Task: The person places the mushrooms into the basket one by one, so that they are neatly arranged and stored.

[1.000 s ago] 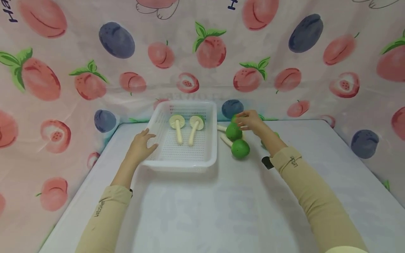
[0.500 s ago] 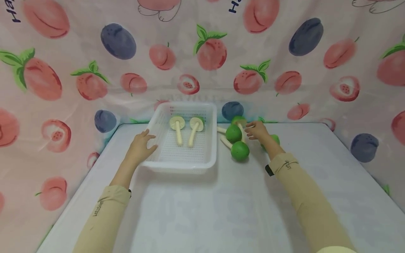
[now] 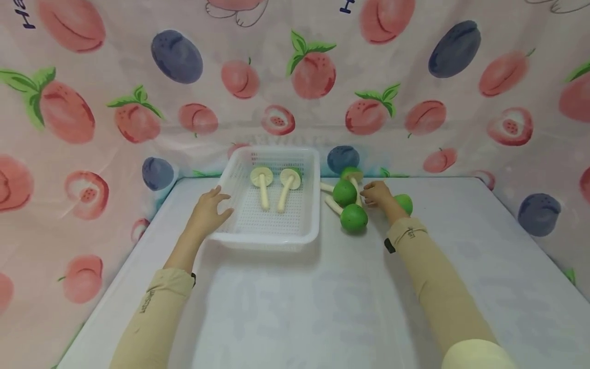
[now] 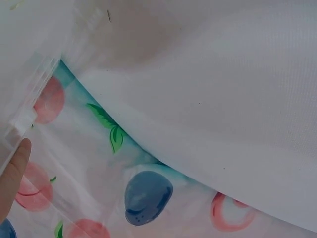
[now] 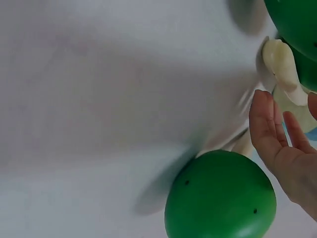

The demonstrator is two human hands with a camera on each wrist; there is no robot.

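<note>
My left hand [image 3: 206, 214] rests at the left rim of a white plastic basket [image 3: 267, 238], fingers spread. In the left wrist view one finger [image 4: 14, 173] lies by the basket's edge. Two toy mushrooms, one on the left [image 3: 261, 178] and one on the right [image 3: 291, 179], lie inside, stems toward me. My right hand [image 3: 378, 196] is over the table among green-capped toy mushrooms, close to the stem of the rear mushroom [image 3: 352, 173]. The right wrist view shows nothing between its loosely bent fingers [image 5: 262, 119], near a cream stem [image 5: 280, 59].
Two more green mushrooms, a middle one [image 3: 344, 193] and a front one [image 3: 354, 219], lie against the basket's right side. Another mushroom [image 3: 403, 205] sits right of my right wrist. A fruit-print curtain [image 3: 276, 77] hangs behind the white table [image 3: 295, 307].
My right hand has come back from above the rear mushroom, down and to the right, uncovering its cap and stem. My left hand stays at the basket.
</note>
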